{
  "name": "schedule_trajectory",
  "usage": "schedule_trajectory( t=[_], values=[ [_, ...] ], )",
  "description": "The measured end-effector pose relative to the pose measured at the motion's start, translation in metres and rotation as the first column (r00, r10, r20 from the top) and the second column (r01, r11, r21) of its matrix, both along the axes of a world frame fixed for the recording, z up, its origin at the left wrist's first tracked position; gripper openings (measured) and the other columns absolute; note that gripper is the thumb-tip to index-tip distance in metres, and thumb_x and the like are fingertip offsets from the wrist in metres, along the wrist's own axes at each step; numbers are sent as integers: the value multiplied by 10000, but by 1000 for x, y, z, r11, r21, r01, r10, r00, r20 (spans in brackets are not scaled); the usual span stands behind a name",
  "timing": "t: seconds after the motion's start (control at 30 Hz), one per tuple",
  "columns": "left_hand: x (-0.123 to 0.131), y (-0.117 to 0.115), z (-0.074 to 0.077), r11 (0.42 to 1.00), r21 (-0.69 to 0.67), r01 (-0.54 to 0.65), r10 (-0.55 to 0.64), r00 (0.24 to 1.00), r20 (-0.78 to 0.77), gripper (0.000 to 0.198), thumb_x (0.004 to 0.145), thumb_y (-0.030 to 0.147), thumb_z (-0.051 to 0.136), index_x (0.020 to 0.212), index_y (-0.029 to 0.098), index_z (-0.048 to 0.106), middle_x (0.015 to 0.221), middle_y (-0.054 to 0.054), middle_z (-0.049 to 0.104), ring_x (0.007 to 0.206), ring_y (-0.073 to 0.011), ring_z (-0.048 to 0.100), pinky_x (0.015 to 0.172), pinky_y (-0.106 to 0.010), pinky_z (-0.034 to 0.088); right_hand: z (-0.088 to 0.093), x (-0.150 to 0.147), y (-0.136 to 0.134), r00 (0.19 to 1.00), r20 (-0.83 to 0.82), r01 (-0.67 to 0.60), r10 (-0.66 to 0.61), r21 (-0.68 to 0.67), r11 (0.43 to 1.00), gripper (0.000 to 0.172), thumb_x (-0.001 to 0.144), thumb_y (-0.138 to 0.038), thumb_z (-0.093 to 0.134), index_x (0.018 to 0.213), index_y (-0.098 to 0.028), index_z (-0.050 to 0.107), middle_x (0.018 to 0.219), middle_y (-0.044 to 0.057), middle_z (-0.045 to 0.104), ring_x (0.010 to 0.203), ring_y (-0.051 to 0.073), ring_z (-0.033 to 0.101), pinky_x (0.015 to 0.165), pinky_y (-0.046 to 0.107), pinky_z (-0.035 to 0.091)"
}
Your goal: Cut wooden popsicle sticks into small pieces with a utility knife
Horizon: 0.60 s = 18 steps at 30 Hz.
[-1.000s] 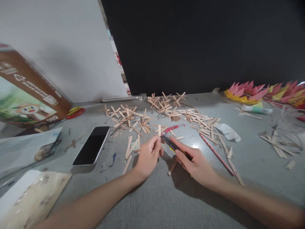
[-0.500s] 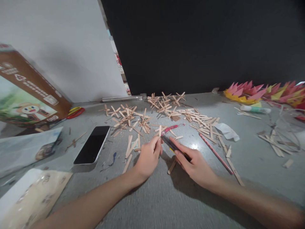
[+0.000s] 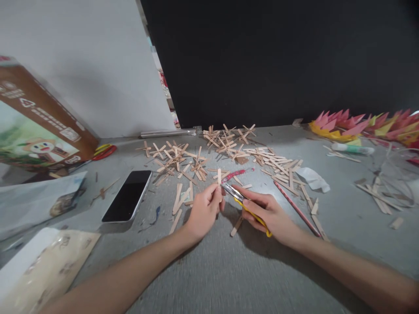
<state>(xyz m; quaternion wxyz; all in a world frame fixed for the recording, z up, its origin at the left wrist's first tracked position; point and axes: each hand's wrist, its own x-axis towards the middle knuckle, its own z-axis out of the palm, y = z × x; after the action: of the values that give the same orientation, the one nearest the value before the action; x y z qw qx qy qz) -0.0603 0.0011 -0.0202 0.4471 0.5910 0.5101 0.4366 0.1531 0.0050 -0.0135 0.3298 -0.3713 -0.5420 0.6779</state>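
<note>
My left hand (image 3: 205, 210) is closed, pinching a small wooden craft stick (image 3: 219, 175) that stands up from the fingertips. My right hand (image 3: 268, 213) is wrapped round a yellow utility knife (image 3: 248, 209), its metal blade end pointing up and left, close beside the stick. Whether the blade touches the wood I cannot tell. Just beyond the stick lies a bent red strip (image 3: 234, 175) on the grey table (image 3: 209, 279). A loose stick (image 3: 236, 226) lies between my hands.
Glued stick crosses (image 3: 175, 155) and a pile of loose sticks (image 3: 276, 162) lie behind my hands. A phone (image 3: 127, 196) rests at left, near a brown box (image 3: 49, 126). To the right are a pink-red pencil (image 3: 296, 208), crumpled tissue (image 3: 313, 179), glue stick (image 3: 352, 148) and paper crowns (image 3: 340, 126).
The knife has turned in my right hand, so its yellow body and metal side now show. Its tip remains near the stick, which my left hand still pinches.
</note>
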Motion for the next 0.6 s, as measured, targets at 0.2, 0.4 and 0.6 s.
schedule_trajectory(
  t=[0.2, 0.4, 0.6],
  values=[
    [3, 0, 2, 999, -40, 3, 0, 996, 89, 427, 1072, 496, 460, 757, 209, 488, 598, 46, 519, 473, -89, 360, 484, -230, 261, 2, 0, 4, 999, -40, 9, -13, -95, 995, 697, 1011, -470, 651, 1621, -185, 473, 679, -51, 486, 476, 65, 342, 428, 221, 211],
    [4, -1, 4, 998, -58, -3, 8, 996, 85, 398, 1076, 487, 435, 784, 221, 479, 595, 52, 530, 462, -98, 362, 494, -241, 278, 4, -4, -1, 997, 76, 18, -19, 18, 1000, 659, 1045, -477, 573, 1629, -190, 463, 664, -59, 453, 466, 76, 339, 434, 224, 240],
    [2, -7, 4, 992, 110, -61, 87, 965, -247, 379, 1099, 405, 396, 778, 223, 483, 633, 38, 541, 583, -134, 492, 623, -270, 355, 2, -10, -18, 913, 350, 49, -210, 418, 907, 545, 1066, -405, 495, 1581, -233, 550, 827, 48, 707, 595, 156, 513, 515, 259, 421]
  ],
)
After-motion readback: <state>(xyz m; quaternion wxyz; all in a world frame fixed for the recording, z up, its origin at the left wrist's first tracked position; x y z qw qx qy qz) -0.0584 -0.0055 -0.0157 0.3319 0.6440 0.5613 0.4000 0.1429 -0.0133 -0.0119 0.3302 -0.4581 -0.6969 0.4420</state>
